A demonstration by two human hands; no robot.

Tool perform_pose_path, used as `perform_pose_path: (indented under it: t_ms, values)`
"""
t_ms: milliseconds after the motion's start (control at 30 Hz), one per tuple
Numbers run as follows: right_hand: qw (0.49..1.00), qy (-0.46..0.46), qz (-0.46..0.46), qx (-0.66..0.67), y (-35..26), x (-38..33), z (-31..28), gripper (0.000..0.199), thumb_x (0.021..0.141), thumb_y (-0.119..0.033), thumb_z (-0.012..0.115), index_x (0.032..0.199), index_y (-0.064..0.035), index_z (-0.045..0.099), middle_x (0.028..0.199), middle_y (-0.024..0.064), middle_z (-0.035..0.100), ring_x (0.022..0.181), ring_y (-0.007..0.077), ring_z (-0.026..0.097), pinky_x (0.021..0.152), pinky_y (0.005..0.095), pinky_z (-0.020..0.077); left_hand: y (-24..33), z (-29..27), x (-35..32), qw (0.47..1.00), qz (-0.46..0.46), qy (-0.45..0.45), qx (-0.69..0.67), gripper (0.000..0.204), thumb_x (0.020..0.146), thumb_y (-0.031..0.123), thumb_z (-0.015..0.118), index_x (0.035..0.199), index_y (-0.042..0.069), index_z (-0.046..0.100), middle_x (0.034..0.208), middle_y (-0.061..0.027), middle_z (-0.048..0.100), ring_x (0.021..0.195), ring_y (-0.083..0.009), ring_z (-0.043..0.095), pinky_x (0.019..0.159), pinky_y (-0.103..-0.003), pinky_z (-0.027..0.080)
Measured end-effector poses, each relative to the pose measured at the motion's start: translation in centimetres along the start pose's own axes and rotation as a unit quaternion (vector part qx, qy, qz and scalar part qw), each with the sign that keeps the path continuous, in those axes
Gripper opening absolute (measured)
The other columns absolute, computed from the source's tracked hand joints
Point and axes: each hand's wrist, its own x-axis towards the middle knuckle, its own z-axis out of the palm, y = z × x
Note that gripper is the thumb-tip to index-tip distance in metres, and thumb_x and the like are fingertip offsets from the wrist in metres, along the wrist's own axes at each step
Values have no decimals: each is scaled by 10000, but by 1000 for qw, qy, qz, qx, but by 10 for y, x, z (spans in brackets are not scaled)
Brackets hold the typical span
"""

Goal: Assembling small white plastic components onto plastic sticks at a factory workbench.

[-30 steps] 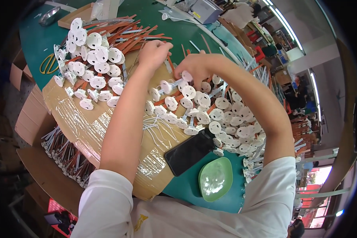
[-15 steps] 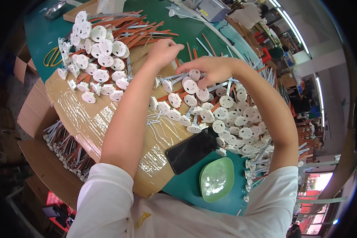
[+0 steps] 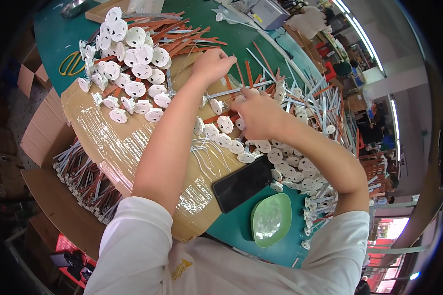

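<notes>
- Placed at the upper part of the taped cardboard sheet (image 3: 108, 135): left hand (image 3: 214, 65), fingers curled inward, thumb and forefinger close together; cannot tell if gripping anything.
- Spread over the right-hand heap: right hand (image 3: 261, 113), fingers bent among white slotted discs (image 3: 225, 124), forefinger at or just above one; cannot tell whether pinching or merely touching.
- Lying slantwise between the hands: a pale flat strip (image 3: 226, 93), near the right fingertips.
- Piled left of the left forearm: a second cluster of discs (image 3: 135, 89), with orange strips (image 3: 182, 45) fanning out behind.
- Probably light to lift; discs stiff, smooth, perhaps slippery; strips thin, bendy, apt to tangle; joints likely the most fragile part.
- Best taken by a disc's rim, or by the strip close behind; ease clear of neighbours without tugging.
- Nearer the body: thin white wires (image 3: 199, 150) on the cardboard, black smartphone (image 3: 243, 183) at its edge, green bowl (image 3: 284, 205) on the green table (image 3: 51, 44).
</notes>
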Motion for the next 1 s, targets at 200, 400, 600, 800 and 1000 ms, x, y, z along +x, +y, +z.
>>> perform_pose_path:
  t_ms: [200, 400, 600, 800, 1000]
  values:
    - [996, -20, 49, -69, -14, 1, -6, 695, 622, -183, 790, 1255, -111, 510, 1376, 224, 418, 1179, 440, 496, 903, 473, 511, 4, -2, -6, 999, 3, -28, 40, 382, 769, 396, 668, 889, 33, 680, 887, -112, 681, 834, -245, 639, 768, -351, 483]
    - [984, 21, 98, -150, -26, 0, 1, 781, 646, -160, 785, 1327, -88, 410, 1383, 243, 390, 1144, 455, 516, 833, 449, 547, 5, -1, -10, 998, 10, -33, 55, 390, 779, 406, 668, 914, 40, 678, 928, -115, 681, 875, -265, 645, 787, -362, 493]
    - [987, -23, 94, -125, -16, 19, -5, 771, 678, -92, 735, 1358, -85, 372, 1277, 271, 428, 946, 381, 641, 742, 401, 568, 12, -2, -16, 998, -13, -42, 42, 371, 786, 392, 669, 903, 40, 674, 890, -112, 686, 847, -262, 656, 772, -362, 501]
    - [988, 26, 87, -122, -24, 19, -11, 728, 693, -53, 695, 1350, -114, 389, 1169, 248, 458, 885, 389, 646, 709, 425, 565, 14, -2, -19, 997, -34, -72, 25, 353, 782, 392, 651, 896, 59, 674, 888, -123, 693, 852, -279, 662, 766, -382, 513]
    - [985, 132, 23, -107, -43, 3, -16, 662, 660, -17, 686, 1260, -198, 474, 1106, 228, 466, 790, 406, 619, 624, 450, 542, 12, 0, -14, 1000, -21, -23, -3, 354, 781, 399, 607, 891, 70, 678, 895, -131, 691, 874, -291, 658, 770, -408, 511]
